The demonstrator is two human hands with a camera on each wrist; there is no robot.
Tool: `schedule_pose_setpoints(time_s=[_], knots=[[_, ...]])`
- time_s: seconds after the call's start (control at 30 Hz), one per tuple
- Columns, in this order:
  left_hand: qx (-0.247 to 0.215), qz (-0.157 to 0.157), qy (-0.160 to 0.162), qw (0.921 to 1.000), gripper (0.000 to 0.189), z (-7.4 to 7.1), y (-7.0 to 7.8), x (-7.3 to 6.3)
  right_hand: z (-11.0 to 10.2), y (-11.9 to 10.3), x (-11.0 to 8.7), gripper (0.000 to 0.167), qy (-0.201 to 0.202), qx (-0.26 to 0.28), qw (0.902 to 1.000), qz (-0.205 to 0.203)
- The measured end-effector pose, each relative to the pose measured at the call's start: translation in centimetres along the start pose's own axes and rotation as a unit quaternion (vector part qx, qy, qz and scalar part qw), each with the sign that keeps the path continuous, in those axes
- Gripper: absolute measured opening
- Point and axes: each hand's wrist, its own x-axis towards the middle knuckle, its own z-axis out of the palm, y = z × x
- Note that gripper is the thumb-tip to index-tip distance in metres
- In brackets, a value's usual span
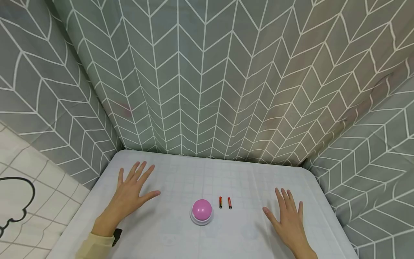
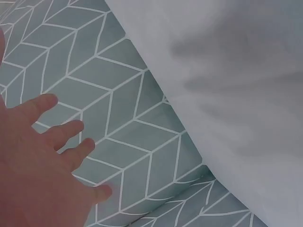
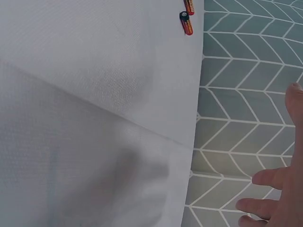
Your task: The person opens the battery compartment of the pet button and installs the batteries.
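Observation:
A round object with a glossy pink dome [image 1: 202, 209] and a pale base [image 1: 201, 222] stands on the white table, between the two hands. Just right of it lie two small red-and-black batteries, a left one [image 1: 220, 202] and a right one [image 1: 229, 203], side by side and slightly apart. My left hand [image 1: 132, 192] is held over the table's left part, fingers spread, holding nothing. On the right, my right hand [image 1: 288, 221] hovers with straight fingers and an outstretched thumb, also holding nothing. The right wrist view shows both batteries near its top, far from that hand.
The white cloth-covered table [image 1: 171, 237] has rounded far corners. Grey curtains [image 1: 200, 90] with white chevron lines hang behind it and at both sides. A white tile-patterned sheet [image 1: 42, 194] is at the left. A dark band [image 1: 117, 236] circles the left wrist below a yellow sleeve [image 1: 95, 247].

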Motion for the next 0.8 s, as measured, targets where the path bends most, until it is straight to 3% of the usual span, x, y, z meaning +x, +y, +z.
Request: schedule_pose_setpoints(time_s=[0.43, 0.8], knots=[[-0.020, 0.018, -0.014, 0.9996, 0.096, 1.3, 2.1, 0.8, 0.7, -1.3, -0.8, 0.085, -0.026, 0.032, 0.9991, 0.010], [-0.035, 0.053, -0.011, 0.9979, 0.097, 2.5, 4.5, 1.9, 2.2, -3.6, -1.0, 0.086, -0.011, 0.050, 0.9985, -0.019]])
